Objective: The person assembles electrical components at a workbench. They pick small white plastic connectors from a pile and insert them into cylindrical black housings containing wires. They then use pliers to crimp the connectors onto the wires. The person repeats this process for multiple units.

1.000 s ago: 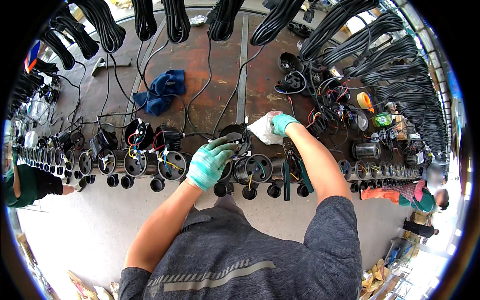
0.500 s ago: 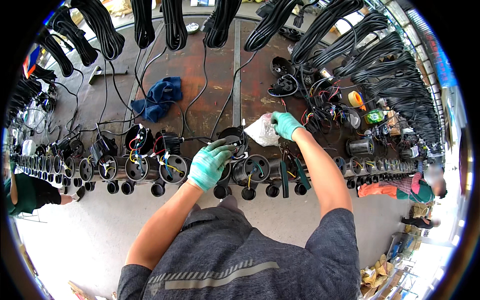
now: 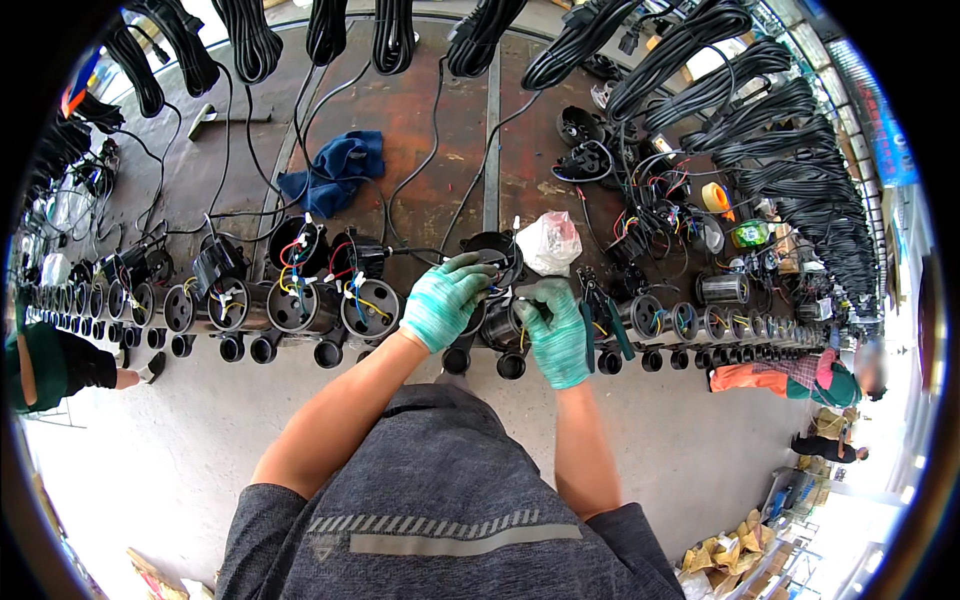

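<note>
My left hand (image 3: pixel 445 302), in a green-coated glove, is closed on thin wires beside a black round housing (image 3: pixel 488 246), its fingertips bent over them. To its right my gloved right hand (image 3: pixel 553 333) has curled fingers and a thumb drawn in; anything pinched there is too small to make out. Between and below the hands sits a black cylindrical motor housing (image 3: pixel 502 330), partly covered by them. Just beyond the right hand stands a white plastic bag (image 3: pixel 550 243). Pliers with dark green handles (image 3: pixel 606 322) hang at the bench edge beside the right hand.
Similar cylinders with wires (image 3: pixel 373 308) line the bench edge on both sides. Bundled black cables (image 3: pixel 393 40) hang across the far side. A blue cloth (image 3: pixel 340 168) lies left, orange-yellow tape (image 3: pixel 715 198) right. Other people (image 3: pixel 790 378) stand at both ends.
My right hand has left the white bag and come back toward my left hand, over the housing. The left hand stays at the wires. The view has shifted slightly.
</note>
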Available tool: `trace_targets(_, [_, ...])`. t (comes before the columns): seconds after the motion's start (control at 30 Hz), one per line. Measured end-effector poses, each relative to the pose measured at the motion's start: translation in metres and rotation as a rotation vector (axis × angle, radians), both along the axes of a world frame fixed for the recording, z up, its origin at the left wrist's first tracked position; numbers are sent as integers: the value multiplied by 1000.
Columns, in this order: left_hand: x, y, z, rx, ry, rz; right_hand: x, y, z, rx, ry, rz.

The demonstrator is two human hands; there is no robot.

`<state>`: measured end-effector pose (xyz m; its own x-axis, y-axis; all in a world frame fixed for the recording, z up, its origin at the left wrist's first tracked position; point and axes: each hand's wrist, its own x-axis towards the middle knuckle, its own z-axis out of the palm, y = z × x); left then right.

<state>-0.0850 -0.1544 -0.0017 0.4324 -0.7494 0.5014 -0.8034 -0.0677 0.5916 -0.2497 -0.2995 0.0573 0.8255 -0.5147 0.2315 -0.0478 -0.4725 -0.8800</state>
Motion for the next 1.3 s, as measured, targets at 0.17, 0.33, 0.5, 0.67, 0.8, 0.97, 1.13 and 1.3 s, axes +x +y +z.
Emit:
trace_targets(0.17, [1, -1, -1, -23, 22, -17, 5, 22, -27, 141, 43, -193])
trace_targets(0.33, [2, 0, -2, -5, 22, -23, 12, 20, -32, 78, 52, -205])
trace_targets(0.5, [2, 0, -2, -12, 11, -20, 23, 23, -22, -21, 79, -133])
trace_targets(0.67, [5, 2, -3, -5, -30, -41, 30, 10, -20, -293, 170, -43])
trace_targets(0.8, [3, 1, -2, 7, 10, -23, 26, 7, 2, -169, 311, -22])
trace_targets(0.97, [2, 2, -2, 25, 44, 13, -27, -20, 13, -260, 343, -392])
trace_targets(1.13, [1, 1, 2, -12, 65, 9, -73, -40, 4, -665, 838, -374])
trace_targets(1.3, [2, -1, 0, -48, 79, -17, -56, -46, 17, -645, 1104, -365])
